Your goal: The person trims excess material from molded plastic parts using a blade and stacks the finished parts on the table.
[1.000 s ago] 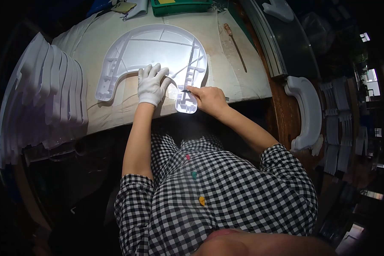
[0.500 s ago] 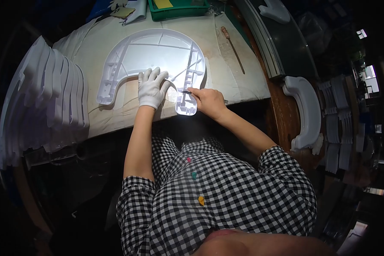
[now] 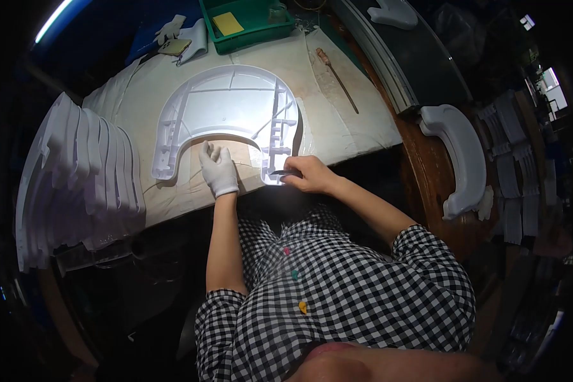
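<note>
A white, curved plastic moulding [image 3: 229,105] lies on the table with its ribbed hollow side up, its two legs towards me. My right hand [image 3: 309,174] is bare and closed around a small dark blade [image 3: 285,172], which sits at the near end of the moulding's right leg. Most of its handle is hidden in the fingers. My left hand [image 3: 219,170], in a white glove, hovers or rests inside the moulding's curve, just below the inner edge. Its fingers are loosely bent and apart, with nothing seen in them.
Several similar white mouldings [image 3: 86,172] stand stacked at the left. A screwdriver-like tool [image 3: 337,79] lies on the right of the table covering [image 3: 369,121]. A green tray [image 3: 251,41], a phone-like object [image 3: 174,47] and a glove [image 3: 170,28] are behind. Another white part [image 3: 461,165] is at the right.
My left hand has come off the moulding's inner edge and drawn back towards me. My right hand has moved the blade down the right leg to its near end. The view has shifted slightly.
</note>
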The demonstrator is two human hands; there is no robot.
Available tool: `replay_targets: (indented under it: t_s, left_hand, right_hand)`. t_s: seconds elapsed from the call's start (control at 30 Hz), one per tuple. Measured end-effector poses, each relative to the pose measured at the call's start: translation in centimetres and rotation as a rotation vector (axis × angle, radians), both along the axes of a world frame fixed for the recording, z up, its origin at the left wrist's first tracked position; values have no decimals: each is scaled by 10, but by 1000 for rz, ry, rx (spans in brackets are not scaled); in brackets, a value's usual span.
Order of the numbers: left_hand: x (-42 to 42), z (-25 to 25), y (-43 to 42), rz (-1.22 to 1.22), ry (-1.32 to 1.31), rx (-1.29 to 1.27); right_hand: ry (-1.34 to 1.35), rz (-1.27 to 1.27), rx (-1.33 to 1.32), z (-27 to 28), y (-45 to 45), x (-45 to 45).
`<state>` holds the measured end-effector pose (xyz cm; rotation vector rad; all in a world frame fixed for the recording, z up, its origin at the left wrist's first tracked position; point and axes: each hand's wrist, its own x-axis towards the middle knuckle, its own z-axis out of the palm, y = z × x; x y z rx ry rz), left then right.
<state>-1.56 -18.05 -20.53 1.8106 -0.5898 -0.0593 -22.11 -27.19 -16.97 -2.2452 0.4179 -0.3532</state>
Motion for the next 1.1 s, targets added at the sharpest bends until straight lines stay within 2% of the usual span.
replay_targets:
  t_s: [0.07,0.1,0.13,0.17,0.2,0.23,0.27,0.3,0.37,0.43,0.5,0.6,0.7,0.73,0.9,0.97,1.03,1.1]
  left_hand:
    - [-11,5,2,3,673,-308]
    - [-5,8,0,7,668,-313]
    - [5,11,-2,-77,779,-165]
    - [9,14,0,-159,894,-4]
    - [-3,35,-1,-139,882,-69]
    - [5,22,-1,-127,891,-53]
    - [9,0,1,-154,798,-38]
    - [11,-12,4,-180,708,-26]
    - [14,-11,12,-196,734,-24]
    - [10,2,25,-356,905,-75]
    - [9,14,28,-385,897,-12]
    - [10,5,35,-386,892,0]
    - [14,-4,37,-402,813,-6]
    - [13,-4,39,-410,799,-11]
    - [6,5,50,-447,753,26]
    - [6,0,53,-409,843,36]
    - [3,14,65,-403,923,-1]
    - [1,24,79,-544,1010,-80]
  right_hand:
    - [-9,-57,192,11,19,4]
    - [-19,-96,317,26,32,8]
    - [-149,-49,294,29,46,12]
    - [-125,53,333,41,60,12]
    - [-118,109,379,47,73,7]
    - [-106,161,430,52,79,11]
    - [42,302,516,53,69,7]
    - [-84,292,521,50,63,1]
    - [-208,89,376,50,33,-5]
    - [-15,-147,236,46,-8,-7]
    - [-49,-156,10,37,-32,-1]
    - [-108,-199,-60,21,-42,4]
    - [-55,-109,4,14,-37,6]
    - [-51,-60,-89,12,-36,7]
    - [30,-68,-149,28,-28,11]
    - [25,-59,-185,27,-30,21]
    - [-94,38,-343,26,-24,36]
    - [-103,93,-356,23,-19,57]
